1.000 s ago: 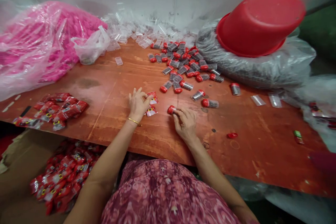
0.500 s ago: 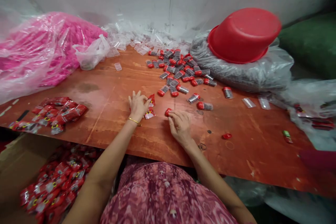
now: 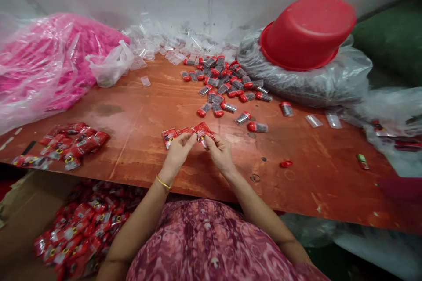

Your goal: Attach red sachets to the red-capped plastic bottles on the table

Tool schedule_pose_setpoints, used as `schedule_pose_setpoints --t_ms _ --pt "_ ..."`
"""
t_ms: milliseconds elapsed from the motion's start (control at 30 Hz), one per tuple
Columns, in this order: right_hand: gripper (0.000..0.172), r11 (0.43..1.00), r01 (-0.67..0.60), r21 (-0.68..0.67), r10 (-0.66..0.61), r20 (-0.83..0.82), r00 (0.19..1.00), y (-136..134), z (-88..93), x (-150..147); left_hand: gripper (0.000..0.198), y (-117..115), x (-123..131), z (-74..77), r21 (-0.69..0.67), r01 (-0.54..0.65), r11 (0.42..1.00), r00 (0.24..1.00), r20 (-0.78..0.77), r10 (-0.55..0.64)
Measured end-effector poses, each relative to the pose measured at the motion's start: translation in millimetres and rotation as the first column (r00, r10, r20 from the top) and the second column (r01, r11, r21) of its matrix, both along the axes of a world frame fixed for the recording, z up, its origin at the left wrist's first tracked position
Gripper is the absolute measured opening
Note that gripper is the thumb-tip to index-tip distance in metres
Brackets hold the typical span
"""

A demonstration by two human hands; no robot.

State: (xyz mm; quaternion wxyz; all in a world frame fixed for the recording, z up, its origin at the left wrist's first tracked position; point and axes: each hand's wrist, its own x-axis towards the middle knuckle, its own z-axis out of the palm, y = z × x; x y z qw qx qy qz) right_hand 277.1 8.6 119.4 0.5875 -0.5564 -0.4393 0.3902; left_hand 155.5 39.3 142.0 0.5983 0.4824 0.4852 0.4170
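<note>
Both my hands meet above the near middle of the table, fingers pinched. Between them is a small flat red printed wrapper [image 3: 201,129]. My left hand [image 3: 179,153], with a gold bangle at the wrist, grips its left edge. My right hand [image 3: 220,154] grips its right side; whether a red-capped container is also in those fingers is hidden. Beside my left fingertips lie more red printed wrappers [image 3: 169,136] on the table. Beyond my hands is a heap of small clear containers with red caps and dark contents [image 3: 217,90].
Wrapped red packets [image 3: 79,140] lie on the table at left, with more in a cardboard box [image 3: 20,202] below. A pink-filled bag [image 3: 62,61] stands back left, clear plastic pieces [image 3: 174,56] at the back. A red basin [image 3: 306,30] sits upside down on a grey-filled bag [image 3: 296,83].
My left hand has picked up a red wrapper and shifted right. My right hand, which held a red-capped piece, has come closer and now pinches the wrapper too.
</note>
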Motion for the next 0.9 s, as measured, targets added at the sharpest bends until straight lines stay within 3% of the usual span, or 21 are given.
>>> schedule_pose_setpoints --t_ms 100,467,600,667,733,800,900 --pt "0.038 0.999 -0.014 0.030 0.011 0.110 0.994 -6.8 -1.4 3.2 0.040 -11.8 2.4 4.3 -0.190 0.123 0.974 0.977 0.193 -0.086" --pt "0.033 0.981 -0.189 0.033 0.184 0.112 0.976 -17.3 -15.2 -12.5 0.030 -23.0 -2.0 -3.2 -0.345 -0.073 0.936 0.963 0.220 0.157" --pt "0.033 0.980 -0.195 0.034 0.174 0.325 0.930 -19.9 -14.7 9.0 0.033 -23.3 -7.3 -2.0 -0.405 -0.106 0.908 0.963 0.187 0.196" --pt "0.030 0.992 -0.113 0.060 0.061 0.558 0.828 -20.3 -17.2 30.7 0.035 -22.0 -9.4 -1.4 -0.412 -0.132 0.902 0.961 0.169 0.217" --pt "0.036 0.998 0.014 0.068 -0.061 0.772 0.632 -19.6 -24.0 52.3 0.035 -20.2 -10.6 -1.2 -0.419 -0.132 0.898 0.961 0.169 0.220" --pt "0.043 0.998 0.043 0.036 -0.052 0.882 0.468 -18.1 -33.5 67.6 0.035 -18.2 -10.8 -1.6 -0.448 -0.099 0.889 0.960 0.193 0.205" --pt "0.033 1.000 -0.018 -0.004 0.010 0.937 0.349 -15.8 -46.2 74.4 0.035 -16.2 -10.3 -2.6 -0.489 -0.067 0.870 0.952 0.229 0.202"
